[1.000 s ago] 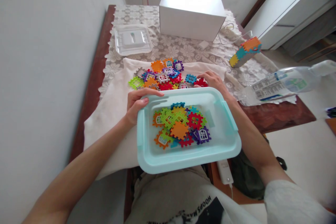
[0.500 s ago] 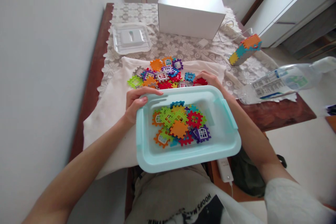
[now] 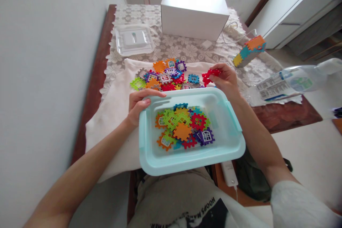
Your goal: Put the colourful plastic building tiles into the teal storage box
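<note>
My left hand [image 3: 139,105] grips the far left corner of a pale teal plastic tub [image 3: 227,146], thumb over the rim. Inside the tub lies a heap of interlocking plastic tiles [image 3: 182,131] in orange, green, red, purple and blue, some with window grilles. Beyond its far rim, my right hand [image 3: 224,80] pinches a red interlocking tile [image 3: 210,77] between thumb and fingers, raised above the cloth. To its left, a loose pile of similar tiles [image 3: 165,78] is spread on the white cloth [image 3: 112,131], its near side hidden by the tub. A blue frame tile [image 3: 193,78] lies close by.
A white box [image 3: 195,21] stands at the back, with a clear plastic lid [image 3: 135,39] to its left. On the right are a built block of tiles [image 3: 249,50] and a clear plastic bottle [image 3: 288,80] lying down. A wall [image 3: 53,42] borders the table's left side.
My right hand has lifted the red tile off the cloth and moved slightly right with it. My left hand and the tub have stayed nearly in place.
</note>
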A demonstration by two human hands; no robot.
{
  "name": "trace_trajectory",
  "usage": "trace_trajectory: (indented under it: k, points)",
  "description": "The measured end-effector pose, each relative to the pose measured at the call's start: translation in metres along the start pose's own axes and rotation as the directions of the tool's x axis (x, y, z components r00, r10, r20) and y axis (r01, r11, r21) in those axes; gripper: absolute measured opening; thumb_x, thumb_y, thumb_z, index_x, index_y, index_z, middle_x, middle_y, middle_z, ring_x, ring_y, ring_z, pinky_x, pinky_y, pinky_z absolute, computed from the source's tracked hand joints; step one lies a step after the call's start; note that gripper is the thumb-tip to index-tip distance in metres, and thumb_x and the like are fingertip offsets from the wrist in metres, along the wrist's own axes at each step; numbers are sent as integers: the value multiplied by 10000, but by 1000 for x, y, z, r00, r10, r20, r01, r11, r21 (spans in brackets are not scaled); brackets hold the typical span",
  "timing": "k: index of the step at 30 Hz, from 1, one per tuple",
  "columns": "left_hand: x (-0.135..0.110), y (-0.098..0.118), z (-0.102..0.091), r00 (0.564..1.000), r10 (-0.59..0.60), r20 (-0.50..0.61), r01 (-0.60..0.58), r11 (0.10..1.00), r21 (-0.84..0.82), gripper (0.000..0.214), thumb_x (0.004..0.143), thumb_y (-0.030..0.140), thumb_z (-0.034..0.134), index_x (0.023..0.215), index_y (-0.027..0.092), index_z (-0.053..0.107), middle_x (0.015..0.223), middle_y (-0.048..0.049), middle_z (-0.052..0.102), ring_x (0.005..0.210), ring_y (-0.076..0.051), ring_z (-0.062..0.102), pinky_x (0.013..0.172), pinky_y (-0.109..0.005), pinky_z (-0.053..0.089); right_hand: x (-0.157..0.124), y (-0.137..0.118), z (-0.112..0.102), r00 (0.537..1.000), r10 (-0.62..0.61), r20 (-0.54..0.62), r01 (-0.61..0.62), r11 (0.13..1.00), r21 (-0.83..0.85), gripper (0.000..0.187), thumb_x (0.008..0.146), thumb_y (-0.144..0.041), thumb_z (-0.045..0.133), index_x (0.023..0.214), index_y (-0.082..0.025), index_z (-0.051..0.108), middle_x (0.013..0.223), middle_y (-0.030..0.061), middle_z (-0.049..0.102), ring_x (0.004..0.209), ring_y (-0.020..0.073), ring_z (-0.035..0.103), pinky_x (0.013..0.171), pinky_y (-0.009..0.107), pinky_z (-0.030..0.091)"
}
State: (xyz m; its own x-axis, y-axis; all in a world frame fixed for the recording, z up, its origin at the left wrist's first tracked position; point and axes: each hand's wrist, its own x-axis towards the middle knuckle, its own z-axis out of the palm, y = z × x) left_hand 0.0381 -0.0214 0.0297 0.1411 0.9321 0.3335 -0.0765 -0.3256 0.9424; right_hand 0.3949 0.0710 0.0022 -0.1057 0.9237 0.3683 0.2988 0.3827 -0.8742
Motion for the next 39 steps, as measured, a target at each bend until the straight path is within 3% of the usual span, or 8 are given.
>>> trace_trajectory:
  k: [8, 17, 20, 23, 27, 33, 36, 39]
  points:
    - [-1, -1, -1, 1000, 1, 0, -1, 1000, -7, 399, 885, 533, 769, 956, 185, 950, 853, -102, 866, 688, -225, 727, 601, -321, 528, -8, -22, -5, 998, -62, 30, 46, 928, 368, 448, 849, -719, 854, 1081, -385, 666, 1005, 45, 628, 926, 285, 663, 877, 524, 662]
    - [-3, -6, -5, 1000, -17, -19, 18, 997, 74, 431, 876, 636, 771, 956, 250, 944, 847, -93, 843, 690, -243, 705, 612, -368, 558, -15, -38, -11, 994, -108, -25, 108, 890, 442, 386, 832, -728, 903, 1009, -435, 724, 978, 51, 645, 1005, 324, 704, 904, 554, 686]
    - [-4, -6, -5, 1000, -18, -8, 19, 995, 93, 423, 905, 625, 736, 978, 267, 948, 864, -93, 847, 719, -252, 725, 641, -375, 581, -18, -40, -10, 987, -142, 76, 96, 897, 431, 377, 823, -731, 932, 943, -405, 786, 930, 58, 676, 1004, 334, 741, 969, 596, 697]
    - [-2, -5, -6, 1000, -11, -18, 13, 997, 82, 394, 901, 574, 728, 962, 252, 948, 874, -95, 861, 712, -246, 741, 621, -355, 578, -22, -43, -4, 950, -177, 258, 70, 923, 378, 401, 841, -744, 929, 892, -358, 836, 953, 73, 720, 1071, 347, 764, 1042, 619, 678]
    - [0, -2, -6, 1000, -16, -8, 16, 1000, 22, 377, 850, 531, 775, 964, 219, 955, 863, -106, 877, 661, -235, 738, 542, -323, 533, -19, -38, 2, 989, -51, 136, 9, 957, 291, 631, 936, -954, 681, 1019, -346, 827, 1026, 76, 752, 1046, 323, 779, 977, 560, 685]
    - [-1, -1, -5, 1000, -10, 6, 10, 1000, 15, 333, 884, 499, 760, 983, 253, 963, 838, -74, 868, 649, -210, 709, 563, -318, 514, -9, -13, 2, 985, -30, 172, 80, 953, -294, 366, 1056, -616, 758, 1197, -295, 861, 1203, 114, 829, 1162, 356, 773, 1125, 584, 621]
    - [-2, -1, -6, 1000, -12, 11, 11, 999, 43, 365, 910, 543, 746, 985, 253, 956, 850, -79, 862, 671, -223, 712, 595, -337, 529, -8, 0, 5, 958, -16, 285, 141, 895, -423, 465, 1063, -517, 756, 1476, -303, 782, 1568, 139, 743, 1479, 407, 669, 1292, 650, 502]
    - [-4, -3, -6, 1000, -26, 8, 25, 998, 56, 388, 914, 574, 751, 983, 250, 952, 886, -93, 867, 717, -247, 735, 634, -361, 551, -6, 14, 7, 917, 33, 397, 168, 872, -460, 431, 1074, -467, 726, 1480, -329, 771, 1684, 112, 680, 1608, 413, 579, 1360, 684, 409]
